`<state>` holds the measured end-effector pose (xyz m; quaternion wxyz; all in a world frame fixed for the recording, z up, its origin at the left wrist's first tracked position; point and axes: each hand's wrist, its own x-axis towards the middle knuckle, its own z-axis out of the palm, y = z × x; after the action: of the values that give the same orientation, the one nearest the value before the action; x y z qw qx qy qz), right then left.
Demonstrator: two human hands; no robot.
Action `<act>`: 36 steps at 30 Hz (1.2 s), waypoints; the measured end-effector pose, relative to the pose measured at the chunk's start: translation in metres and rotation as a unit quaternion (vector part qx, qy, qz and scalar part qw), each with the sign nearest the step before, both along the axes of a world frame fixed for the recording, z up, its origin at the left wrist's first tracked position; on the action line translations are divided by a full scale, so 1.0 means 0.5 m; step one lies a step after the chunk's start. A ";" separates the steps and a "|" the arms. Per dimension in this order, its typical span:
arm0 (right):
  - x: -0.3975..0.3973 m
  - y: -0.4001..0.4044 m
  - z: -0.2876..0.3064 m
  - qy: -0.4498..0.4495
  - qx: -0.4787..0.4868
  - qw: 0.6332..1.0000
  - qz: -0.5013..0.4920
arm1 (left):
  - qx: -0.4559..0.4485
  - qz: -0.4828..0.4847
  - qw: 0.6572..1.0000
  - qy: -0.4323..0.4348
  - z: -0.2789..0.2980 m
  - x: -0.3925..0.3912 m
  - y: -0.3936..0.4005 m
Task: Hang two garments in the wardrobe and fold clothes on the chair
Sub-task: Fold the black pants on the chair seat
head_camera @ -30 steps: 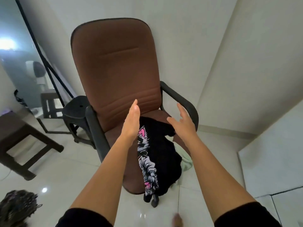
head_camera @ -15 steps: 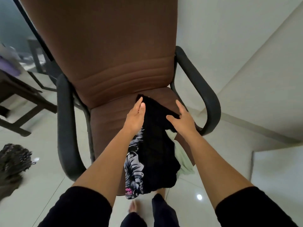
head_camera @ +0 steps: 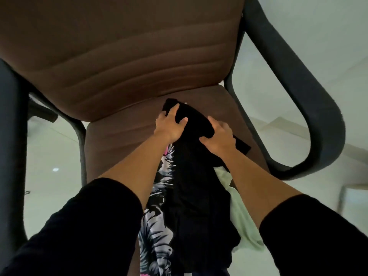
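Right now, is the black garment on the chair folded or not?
Not folded. The black garment lies bunched on the chair, hanging over its front edge, while the left hand and right hand grip its top.

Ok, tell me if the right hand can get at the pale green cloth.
Probably not directly: the right hand grips the black garment, which lies over most of the pale green cloth.

Bare seat (head_camera: 123,140) lies open left of the clothes; armrests (head_camera: 310,108) fence both sides, seemingly.
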<state>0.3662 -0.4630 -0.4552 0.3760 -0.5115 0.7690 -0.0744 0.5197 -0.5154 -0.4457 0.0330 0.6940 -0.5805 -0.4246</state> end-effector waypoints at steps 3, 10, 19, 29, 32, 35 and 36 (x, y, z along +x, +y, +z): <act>0.007 -0.021 -0.026 0.070 -0.031 0.996 0.036 | 0.010 0.021 0.999 -0.039 -0.026 -0.012 -0.029; 0.020 -0.026 -0.039 -0.016 -0.034 0.999 0.000 | 0.010 0.152 0.988 -0.029 -0.039 -0.013 -0.029; -0.003 -0.017 0.155 -0.079 -0.058 0.995 -0.021 | -0.075 0.134 0.974 0.164 0.167 0.017 -0.003; 0.000 0.060 0.535 -0.195 -0.237 0.951 0.023 | -0.236 0.014 0.954 0.183 0.524 0.057 0.098; 0.021 0.106 0.663 -0.192 -0.297 0.935 0.013 | -0.283 -0.001 0.939 0.198 0.650 0.076 0.133; 0.046 0.165 0.785 -0.186 -0.365 0.912 -0.006 | -0.318 -0.042 0.919 0.229 0.779 0.098 0.188; 0.053 0.188 0.824 -0.177 -0.388 0.904 -0.010 | -0.332 -0.047 0.913 0.234 0.819 0.108 0.211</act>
<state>0.3928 -0.3692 -0.0434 0.2764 -0.5876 0.6054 -0.4602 0.5739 -0.4099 -0.0360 0.3758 0.4957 -0.6958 -0.3590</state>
